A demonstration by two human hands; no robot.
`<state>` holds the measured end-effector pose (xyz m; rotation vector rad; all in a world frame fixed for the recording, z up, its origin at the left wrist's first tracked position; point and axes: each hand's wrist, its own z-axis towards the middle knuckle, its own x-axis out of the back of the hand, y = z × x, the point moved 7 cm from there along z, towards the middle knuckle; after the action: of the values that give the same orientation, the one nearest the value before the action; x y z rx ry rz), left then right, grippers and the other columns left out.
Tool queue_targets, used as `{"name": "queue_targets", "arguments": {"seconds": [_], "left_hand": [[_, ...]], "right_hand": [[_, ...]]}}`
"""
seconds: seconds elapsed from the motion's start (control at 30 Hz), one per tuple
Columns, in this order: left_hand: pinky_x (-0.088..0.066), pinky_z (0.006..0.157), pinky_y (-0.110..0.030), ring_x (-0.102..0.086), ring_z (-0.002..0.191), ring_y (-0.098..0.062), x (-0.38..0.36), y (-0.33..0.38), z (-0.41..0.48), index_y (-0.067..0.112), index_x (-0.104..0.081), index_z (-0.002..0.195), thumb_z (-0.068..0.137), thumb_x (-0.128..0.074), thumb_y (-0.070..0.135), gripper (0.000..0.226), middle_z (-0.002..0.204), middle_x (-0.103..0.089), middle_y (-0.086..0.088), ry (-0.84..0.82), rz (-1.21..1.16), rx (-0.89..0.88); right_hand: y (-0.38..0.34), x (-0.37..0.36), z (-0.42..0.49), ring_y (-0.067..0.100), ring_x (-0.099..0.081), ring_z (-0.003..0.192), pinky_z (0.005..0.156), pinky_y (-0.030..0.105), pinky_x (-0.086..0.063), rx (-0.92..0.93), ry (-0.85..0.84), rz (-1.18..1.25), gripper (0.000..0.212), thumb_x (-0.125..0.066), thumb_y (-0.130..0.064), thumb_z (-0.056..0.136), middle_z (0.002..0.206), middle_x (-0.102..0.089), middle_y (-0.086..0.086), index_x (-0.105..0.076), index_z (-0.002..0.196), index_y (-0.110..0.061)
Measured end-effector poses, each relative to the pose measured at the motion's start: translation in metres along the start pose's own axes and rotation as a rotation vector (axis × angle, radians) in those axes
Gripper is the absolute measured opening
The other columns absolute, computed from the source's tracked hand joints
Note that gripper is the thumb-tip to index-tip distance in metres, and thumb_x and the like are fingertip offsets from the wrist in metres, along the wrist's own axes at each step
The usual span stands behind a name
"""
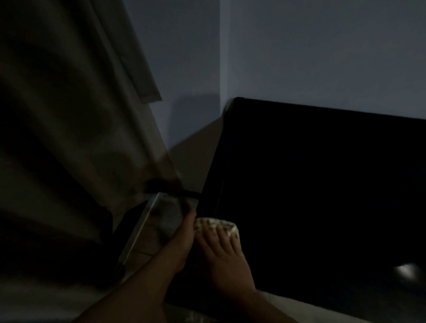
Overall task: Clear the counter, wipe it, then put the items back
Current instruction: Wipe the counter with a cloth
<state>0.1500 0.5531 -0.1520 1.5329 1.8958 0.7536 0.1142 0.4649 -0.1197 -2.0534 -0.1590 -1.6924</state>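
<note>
The scene is very dim. A black glossy counter top (318, 193) fills the right half of the view. My right hand (223, 258) lies flat on a pale patterned cloth (216, 225), its straight fingers pressing the cloth onto the counter's left edge. My left hand (182, 238) reaches in from the lower left and holds the near edge of a flat reflective panel (158, 220). The panel is tilted up just left of the counter. The fingers behind the panel are hidden.
A long beige curtain (66, 123) hangs down the left side, close to the panel. Blue-grey walls (324, 46) meet in a corner behind the counter. A small bright reflection (407, 271) shows on the counter's near right part.
</note>
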Motion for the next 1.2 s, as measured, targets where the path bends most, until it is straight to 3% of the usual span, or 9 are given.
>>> {"name": "queue_targets", "arguments": {"seconds": [0.1,0.17,0.3,0.53,0.7,0.87,0.97,1.07,1.2], "left_hand": [[-0.047,0.082,-0.034,-0.058,0.094,-0.026,0.000,0.002,0.001,-0.003,-0.049,0.131,0.101,-0.034,0.031,0.048,0.113,-0.061,-0.016,0.132,-0.022,-0.034],[-0.032,0.111,-0.040,-0.041,0.132,-0.028,-0.005,0.007,-0.001,0.006,-0.037,0.142,0.101,-0.034,0.027,0.046,0.145,-0.041,-0.015,0.192,0.250,-0.152],[-0.009,0.119,-0.039,-0.001,0.147,-0.017,-0.030,0.005,-0.019,0.023,-0.010,0.151,0.101,-0.026,0.032,0.053,0.160,0.001,0.003,0.218,1.033,-0.342],[0.005,0.118,-0.043,0.016,0.146,-0.013,-0.104,-0.013,-0.063,0.030,0.004,0.151,0.102,-0.025,0.035,0.058,0.158,0.017,0.012,-0.004,1.545,-0.474],[0.006,0.117,-0.047,0.017,0.146,-0.017,-0.142,-0.032,-0.074,0.030,0.007,0.151,0.101,-0.022,0.043,0.060,0.158,0.019,0.010,-0.043,1.661,-0.434],[0.006,0.116,-0.054,0.020,0.145,-0.027,-0.173,-0.052,-0.086,0.034,0.009,0.150,0.097,-0.025,0.055,0.067,0.158,0.020,0.006,-0.068,1.724,-0.375],[0.007,0.114,-0.057,0.022,0.144,-0.030,-0.192,-0.059,-0.094,0.036,0.011,0.149,0.094,-0.027,0.061,0.071,0.157,0.022,0.005,-0.056,1.726,-0.355],[0.009,0.114,-0.057,0.025,0.142,-0.033,-0.208,-0.064,-0.095,0.037,0.013,0.149,0.092,-0.028,0.064,0.075,0.156,0.025,0.003,-0.058,1.683,-0.326],[0.001,0.113,-0.061,0.024,0.142,-0.036,-0.221,-0.062,-0.090,0.038,0.012,0.149,0.087,-0.036,0.069,0.084,0.156,0.025,0.003,-0.056,1.668,-0.273]], "right_hand": [[0.012,-0.003,-0.012,0.018,-0.065,0.108,0.094,0.040,-0.049,-0.049,-0.052,-0.071,0.060,-0.033,-0.053,0.075,0.120,-0.067,-0.005,-0.052,0.125,-0.026],[0.025,-0.003,-0.017,0.019,-0.064,0.110,0.100,0.043,-0.040,-0.078,-0.062,-0.079,0.059,-0.034,-0.053,0.077,0.120,-0.067,-0.004,-0.063,0.121,-0.026],[0.076,-0.001,-0.048,0.023,-0.063,0.111,0.105,0.038,-0.019,-0.146,-0.053,-0.160,0.055,-0.032,-0.051,0.083,0.121,-0.066,-0.001,-0.062,0.121,-0.025],[0.183,0.042,-0.116,0.023,-0.012,0.146,0.116,0.037,0.001,-0.521,0.105,-0.079,0.068,-0.009,-0.058,0.093,0.158,-0.014,0.001,-0.012,0.151,-0.023],[0.148,0.012,-0.126,0.024,-0.065,0.108,0.110,0.035,-0.002,-0.242,-0.043,-0.111,0.061,-0.035,-0.052,0.073,0.121,-0.066,-0.002,-0.046,0.126,-0.024],[0.231,0.048,-0.171,0.022,0.001,0.147,0.117,0.036,0.005,-0.351,0.016,-0.058,0.094,0.014,-0.072,0.068,0.160,-0.001,-0.004,-0.002,0.151,-0.031],[0.280,0.057,-0.207,0.019,0.007,0.147,0.118,0.039,0.002,-0.604,0.057,-0.061,0.064,-0.007,-0.058,0.095,0.160,0.005,-0.003,0.003,0.151,-0.028],[0.269,0.052,-0.205,0.024,-0.006,0.147,0.116,0.046,0.000,-0.671,0.081,-0.066,0.059,-0.021,-0.048,0.099,0.159,-0.003,0.002,-0.006,0.151,-0.025],[0.219,0.021,-0.189,0.022,-0.063,0.112,0.107,0.037,-0.010,-0.313,-0.035,-0.077,0.055,-0.006,-0.048,0.099,0.126,-0.063,-0.003,-0.046,0.129,-0.024]]}}
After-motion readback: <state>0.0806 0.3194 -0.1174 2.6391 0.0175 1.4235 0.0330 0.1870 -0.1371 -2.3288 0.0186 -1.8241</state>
